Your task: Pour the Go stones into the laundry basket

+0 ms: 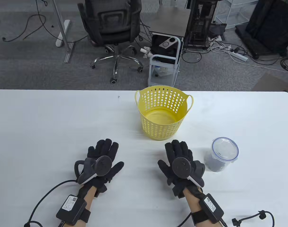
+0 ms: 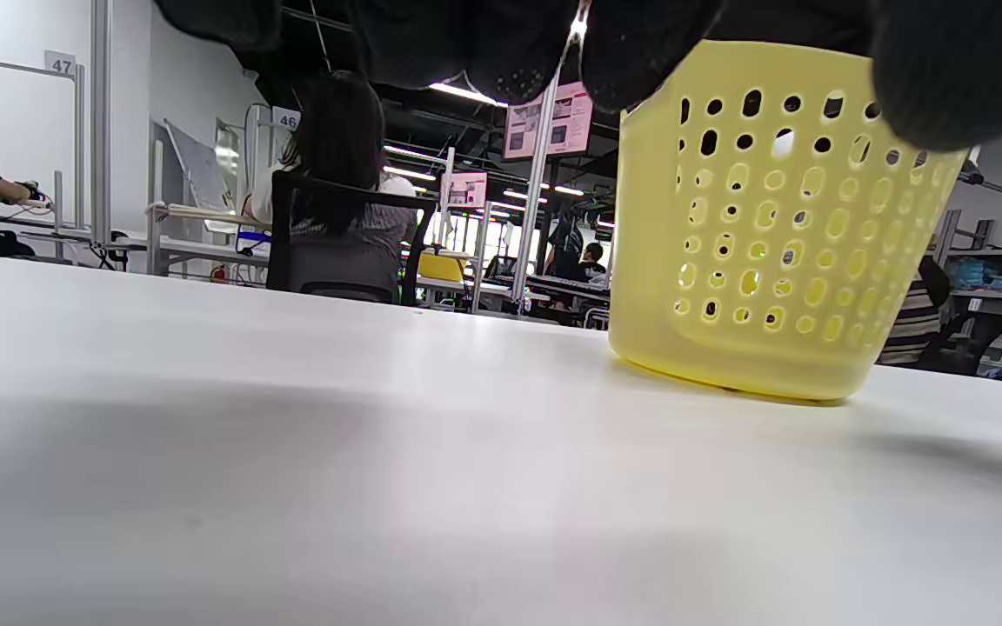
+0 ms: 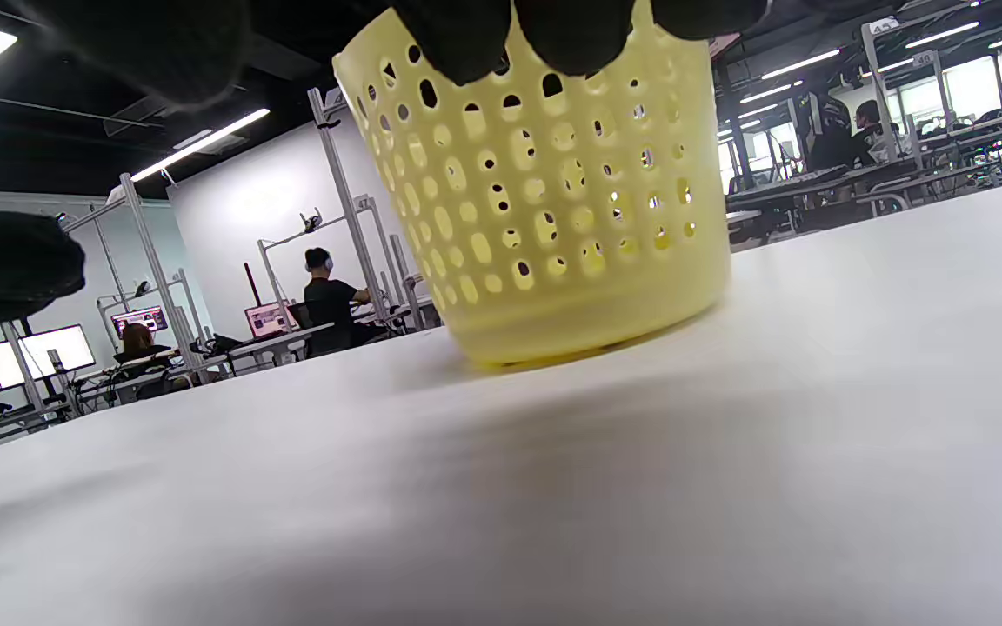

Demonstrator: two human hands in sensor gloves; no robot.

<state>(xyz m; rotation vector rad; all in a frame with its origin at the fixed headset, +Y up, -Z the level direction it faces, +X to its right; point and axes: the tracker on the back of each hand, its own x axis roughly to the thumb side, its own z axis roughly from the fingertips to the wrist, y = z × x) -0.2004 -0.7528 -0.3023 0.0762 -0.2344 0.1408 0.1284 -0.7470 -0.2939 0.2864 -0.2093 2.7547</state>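
Left hand (image 1: 100, 160) flat on the white surface (image 1: 39, 141), palm down, fingers spread, holding nothing; black tracker strapped to its back, cable trailing from a wrist box whose white label is too small to read. Right hand (image 1: 180, 163) likewise flat, fingers loosely spread, gripping nothing, same tracker and wrist box. Just right of the right hand, not touching: clear lidded plastic jar (image 1: 221, 154), upright, blue-rimmed lid on, lower part filled with dark Go stones (image 1: 216, 165). Beyond and between the hands: yellow perforated laundry basket (image 1: 163, 112), upright, two loop handles, nothing visible inside, bare yellow bottom showing. Left wrist view: gloved fingertips (image 2: 484, 43) hang from the top edge, basket (image 2: 771, 235) ahead to the right on the surface. Right wrist view: fingertips (image 3: 553, 30) at the top, basket (image 3: 544, 200) straight ahead. Farther off on the floor: black office chair (image 1: 112, 26), small white cart (image 1: 164, 63), power strip and cables. Left wrist view background has number signs "47" and "46" on posts.
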